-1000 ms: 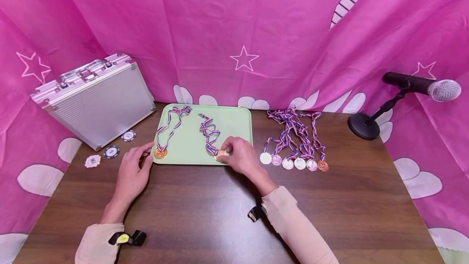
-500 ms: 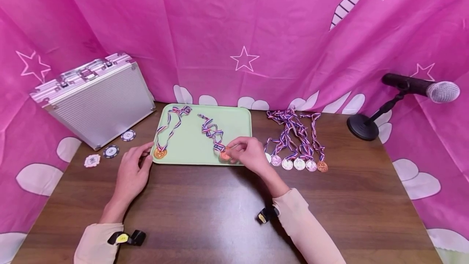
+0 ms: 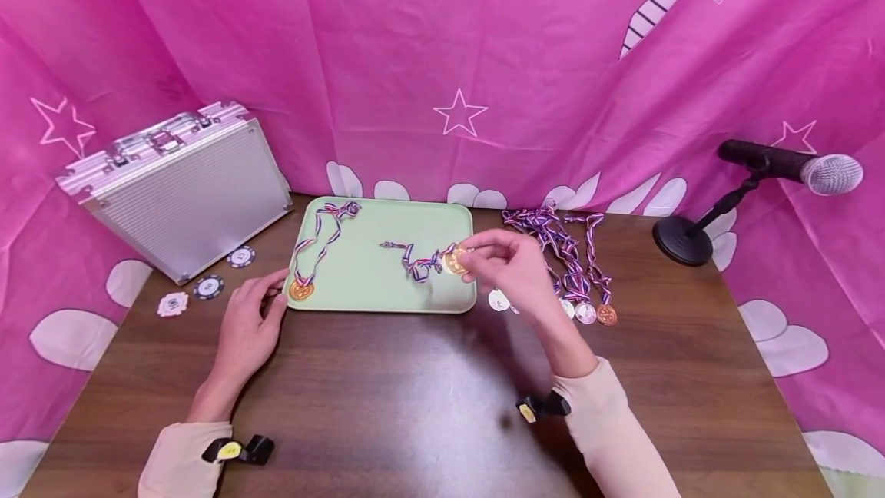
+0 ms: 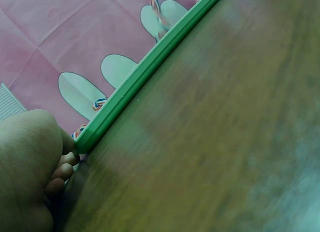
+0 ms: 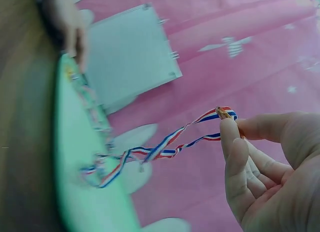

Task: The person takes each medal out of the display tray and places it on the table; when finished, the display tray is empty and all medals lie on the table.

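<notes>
My right hand (image 3: 517, 271) pinches a gold-coloured medal (image 3: 454, 260) between thumb and fingers, above the right part of the green tray (image 3: 362, 287). Its red, white and blue ribbon (image 5: 162, 153) trails down to the left, the far end bunched at the tray in the right wrist view. At the tray's near left corner, my left hand (image 3: 250, 325) holds the edge with thumb and fingers; the left wrist view shows that hand (image 4: 30, 167) at the green rim (image 4: 130, 89). Another gold medal (image 3: 301, 290) lies inside that corner, its ribbon (image 3: 321, 240) stretched toward the back.
Right of the tray lie several ribboned medals, including a silver one (image 3: 498, 300) and a bronze-coloured one (image 3: 606, 315), partly hidden by my right hand. A microphone (image 3: 795, 164) on a stand is farther right. A silver case (image 3: 187, 190) and poker chips (image 3: 208, 287) are at left.
My right hand has lifted the medal from the tray's front edge and carried it right and up, dragging its ribbon along. The left hand has stayed at the tray corner.
</notes>
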The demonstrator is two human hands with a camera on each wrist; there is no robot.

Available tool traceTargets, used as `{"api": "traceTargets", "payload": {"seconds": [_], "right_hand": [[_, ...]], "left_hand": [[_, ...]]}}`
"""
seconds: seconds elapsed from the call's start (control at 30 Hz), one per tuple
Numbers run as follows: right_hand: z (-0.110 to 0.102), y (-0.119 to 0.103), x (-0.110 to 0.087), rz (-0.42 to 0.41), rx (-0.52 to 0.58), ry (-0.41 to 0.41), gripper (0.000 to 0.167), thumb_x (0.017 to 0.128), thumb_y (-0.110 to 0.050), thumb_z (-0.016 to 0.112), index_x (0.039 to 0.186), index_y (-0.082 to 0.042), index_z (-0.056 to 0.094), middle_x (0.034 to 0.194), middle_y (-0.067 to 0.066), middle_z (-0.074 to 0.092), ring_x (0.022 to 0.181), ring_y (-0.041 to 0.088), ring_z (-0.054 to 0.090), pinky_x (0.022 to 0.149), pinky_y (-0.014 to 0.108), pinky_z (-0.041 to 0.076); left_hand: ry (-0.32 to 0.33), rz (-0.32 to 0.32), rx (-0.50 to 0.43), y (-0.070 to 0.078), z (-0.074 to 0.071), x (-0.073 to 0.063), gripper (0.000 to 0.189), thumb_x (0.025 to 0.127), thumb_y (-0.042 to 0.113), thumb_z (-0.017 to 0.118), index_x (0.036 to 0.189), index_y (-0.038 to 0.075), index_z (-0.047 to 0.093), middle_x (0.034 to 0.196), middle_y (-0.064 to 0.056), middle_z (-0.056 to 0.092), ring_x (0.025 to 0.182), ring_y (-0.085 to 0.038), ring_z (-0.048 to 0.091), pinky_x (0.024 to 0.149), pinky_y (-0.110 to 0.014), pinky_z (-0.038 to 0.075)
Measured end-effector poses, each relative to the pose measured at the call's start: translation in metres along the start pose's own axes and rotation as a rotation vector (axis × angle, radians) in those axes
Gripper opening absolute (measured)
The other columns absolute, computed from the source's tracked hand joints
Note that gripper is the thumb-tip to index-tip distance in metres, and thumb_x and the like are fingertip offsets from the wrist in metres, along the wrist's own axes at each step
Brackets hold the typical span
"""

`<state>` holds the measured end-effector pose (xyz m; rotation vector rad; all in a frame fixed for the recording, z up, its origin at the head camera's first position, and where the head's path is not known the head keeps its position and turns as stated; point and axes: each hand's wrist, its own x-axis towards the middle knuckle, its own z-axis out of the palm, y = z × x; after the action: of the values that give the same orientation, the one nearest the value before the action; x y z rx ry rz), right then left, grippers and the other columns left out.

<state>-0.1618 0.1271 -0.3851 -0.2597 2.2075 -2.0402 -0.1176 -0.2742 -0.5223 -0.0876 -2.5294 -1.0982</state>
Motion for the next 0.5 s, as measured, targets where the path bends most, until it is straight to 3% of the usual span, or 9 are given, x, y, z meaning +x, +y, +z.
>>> {"api": "traceTargets", "payload": {"seconds": [0.2, 0.37, 0.5], "right_hand": [[-0.036, -0.045, -0.018, -0.138, 0.068, 0.045, 0.019, 0.096, 0.004, 0.078, 0.115, 0.003, 0.08, 0.089, 0.007, 0.083, 0.068, 0.018, 0.079, 0.056, 0.028, 0.059], [-0.071, -0.083, -0.03, -0.327, 0.232, 0.174, 0.025, 0.096, 0.019, 0.067, 0.105, 0.002, 0.083, 0.086, 0.012, 0.082, 0.064, 0.015, 0.077, 0.053, 0.025, 0.057], [-0.106, -0.098, -0.021, -0.414, 0.3, 0.313, 0.018, 0.096, 0.02, 0.068, 0.104, 0.01, 0.08, 0.084, 0.015, 0.081, 0.061, 0.018, 0.077, 0.05, 0.025, 0.057]], "left_hand": [[0.005, 0.006, 0.0, 0.001, 0.0, 0.0, 0.04, 0.104, -0.003, 0.065, 0.145, -0.003, 0.068, 0.121, -0.026, 0.068, 0.114, -0.044, 0.057, 0.094, -0.05, 0.035], [0.01, 0.016, 0.001, 0.0, 0.001, 0.0, 0.04, 0.104, -0.004, 0.065, 0.144, -0.003, 0.068, 0.12, -0.026, 0.069, 0.112, -0.043, 0.057, 0.093, -0.049, 0.035], [0.008, 0.016, 0.002, 0.0, 0.001, 0.001, 0.04, 0.104, -0.004, 0.065, 0.144, -0.003, 0.068, 0.119, -0.026, 0.069, 0.112, -0.044, 0.057, 0.093, -0.049, 0.035]]}}
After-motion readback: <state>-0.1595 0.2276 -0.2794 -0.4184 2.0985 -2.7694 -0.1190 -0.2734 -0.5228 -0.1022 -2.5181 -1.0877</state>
